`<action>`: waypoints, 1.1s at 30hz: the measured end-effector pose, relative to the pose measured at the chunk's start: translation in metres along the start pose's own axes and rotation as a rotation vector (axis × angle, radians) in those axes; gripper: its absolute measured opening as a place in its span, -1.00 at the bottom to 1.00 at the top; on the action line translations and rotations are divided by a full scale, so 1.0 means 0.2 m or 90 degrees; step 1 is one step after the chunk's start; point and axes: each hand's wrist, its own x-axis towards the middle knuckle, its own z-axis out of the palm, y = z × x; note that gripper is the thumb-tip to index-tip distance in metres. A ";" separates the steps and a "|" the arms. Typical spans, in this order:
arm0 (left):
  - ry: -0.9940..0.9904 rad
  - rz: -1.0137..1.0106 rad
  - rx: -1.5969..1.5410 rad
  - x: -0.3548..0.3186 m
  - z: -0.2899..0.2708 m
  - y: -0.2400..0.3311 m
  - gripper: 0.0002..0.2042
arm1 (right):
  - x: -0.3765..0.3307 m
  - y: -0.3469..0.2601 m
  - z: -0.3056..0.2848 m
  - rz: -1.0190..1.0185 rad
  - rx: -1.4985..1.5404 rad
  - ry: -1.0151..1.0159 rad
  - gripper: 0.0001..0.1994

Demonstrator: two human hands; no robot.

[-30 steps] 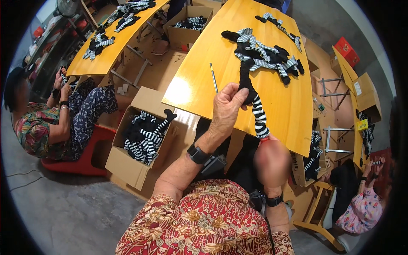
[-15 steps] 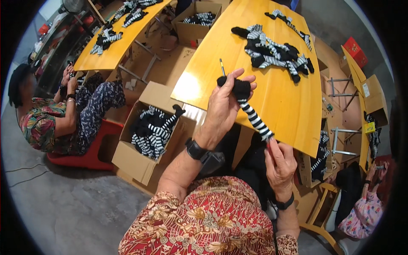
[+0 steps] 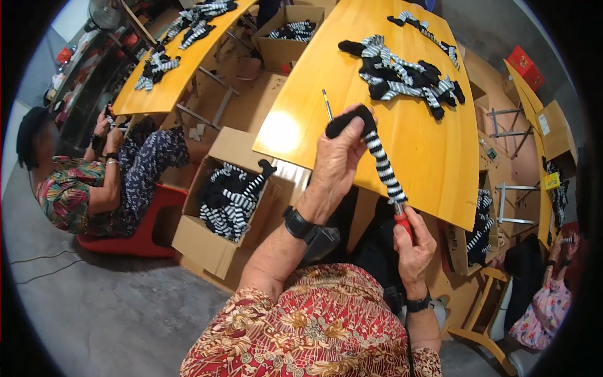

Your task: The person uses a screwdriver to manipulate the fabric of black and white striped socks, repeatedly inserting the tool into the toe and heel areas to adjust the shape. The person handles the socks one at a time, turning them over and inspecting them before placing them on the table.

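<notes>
My left hand (image 3: 339,157) is closed on the black end of a narrow knitted sock (image 3: 383,164), the thumb pressed on top. Its black-and-white striped leg slants down to the right. At the lower end of the leg my right hand (image 3: 416,248) grips the red handle of a tool (image 3: 402,220). The tool's tip meets the sock's opening, and how far it goes in is hidden. Beside the black end, a thin pen-like stick (image 3: 327,103) shows against the yellow table (image 3: 295,119). More striped socks (image 3: 408,78) lie in a pile farther back on that table.
Cardboard boxes of striped socks stand at my left (image 3: 227,201), behind the table (image 3: 289,30) and at my right (image 3: 480,226). On the left a person (image 3: 75,188) sits on a red chair (image 3: 135,229) by another yellow table (image 3: 188,60). Another person (image 3: 546,308) is at far right.
My left hand has turned, so the black end now bends over the thumb and the striped leg hangs steeper. The red handle, barely visible before, now shows in my right hand.
</notes>
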 end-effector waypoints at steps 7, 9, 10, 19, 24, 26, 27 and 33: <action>-0.016 0.007 0.060 -0.02 0.05 -0.04 -0.74 | 0.00 0.00 0.03 0.065 0.174 0.053 -0.66; -0.027 -0.019 0.050 -0.01 0.07 -0.05 -0.76 | 0.04 -0.03 0.10 0.068 0.244 0.074 -0.64; -0.031 -0.009 0.034 -0.02 0.08 -0.04 -0.76 | 0.07 -0.03 0.11 0.071 0.246 0.072 -0.62; 0.003 -0.004 -0.115 0.06 -0.01 0.03 -0.75 | 0.04 -0.05 0.07 0.053 0.056 -0.024 -0.64; 0.002 0.020 -0.027 0.02 0.03 -0.02 -0.77 | 0.06 0.01 0.14 0.057 0.243 0.037 -0.65; -0.011 0.030 -0.009 0.03 0.03 0.00 -0.77 | 0.07 0.01 0.13 0.059 0.239 0.041 -0.64; -0.016 0.038 0.002 0.03 0.03 0.02 -0.77 | 0.07 0.01 0.14 0.061 0.240 0.039 -0.64; -0.058 0.045 0.065 0.02 0.02 0.09 -0.53 | 0.07 0.02 0.09 0.104 0.161 -0.011 -0.64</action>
